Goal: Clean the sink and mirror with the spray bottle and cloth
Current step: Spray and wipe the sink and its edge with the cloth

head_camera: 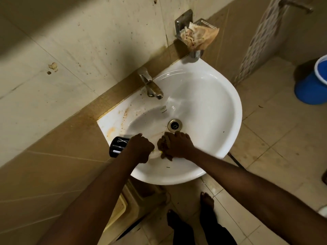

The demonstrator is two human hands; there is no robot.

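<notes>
A white corner sink (208,103) hangs on the tiled wall, with brown stains on its left ledge and around the drain (174,125). My left hand (140,148) grips a black spray bottle (117,146) lying sideways at the sink's left rim; a bit of yellow shows by my fingers. My right hand (178,145) holds a crumpled brown cloth (163,147) against the basin's near wall, just below the drain. The two hands are almost touching. No mirror is in view.
A steel tap (150,84) stands at the back of the sink. A wall-mounted soap dish (198,35) holds a crumpled wrapper. A blue bucket (313,82) sits on the floor at right. My bare feet (206,200) stand below the basin beside a beige bin (122,206).
</notes>
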